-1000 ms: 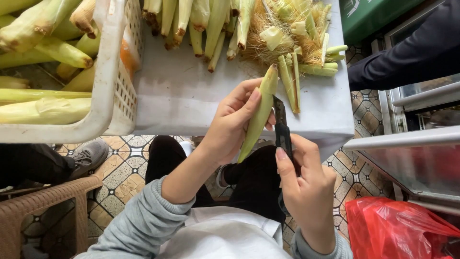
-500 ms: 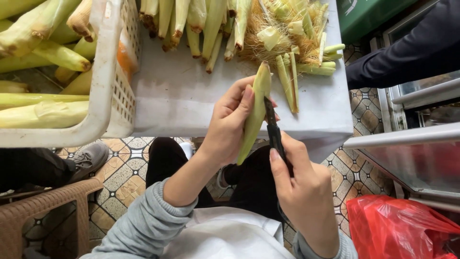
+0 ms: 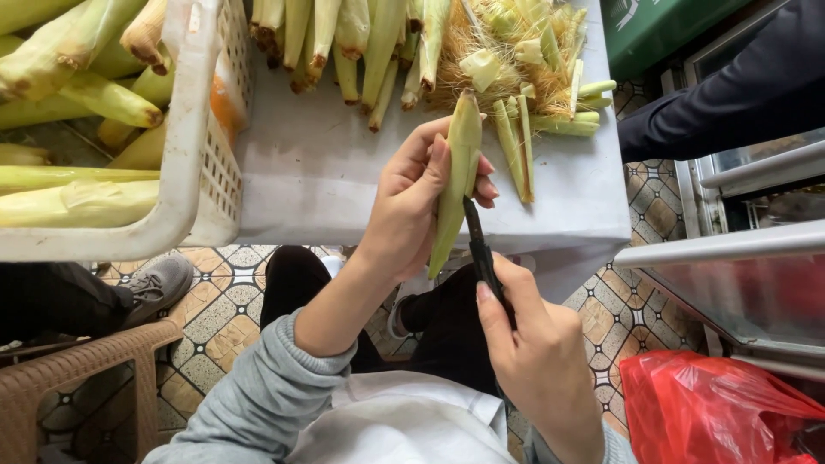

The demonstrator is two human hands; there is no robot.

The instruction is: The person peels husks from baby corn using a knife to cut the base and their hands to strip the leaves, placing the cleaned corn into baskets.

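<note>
My left hand (image 3: 412,202) grips a small ear of corn in its green husk (image 3: 455,176), held upright over the near edge of the white table (image 3: 318,176). My right hand (image 3: 537,361) holds a black knife (image 3: 479,249) by its handle, with the blade tip laid against the right side of the husk, near the middle of the ear. My index finger runs along the handle. Just beyond the ear lies a heap of stripped husks and corn silk (image 3: 524,64).
A row of unhusked ears (image 3: 344,43) lies at the table's far side. A white plastic crate (image 3: 185,146) of corn stands at the left. Another person's dark sleeve (image 3: 713,103) reaches in at the right. A red plastic bag (image 3: 713,404) and a wicker stool (image 3: 69,378) sit on the tiled floor.
The knife has slid up along the ear, from beside its lower end to its middle. My left hand has tilted the ear a little further over the table.
</note>
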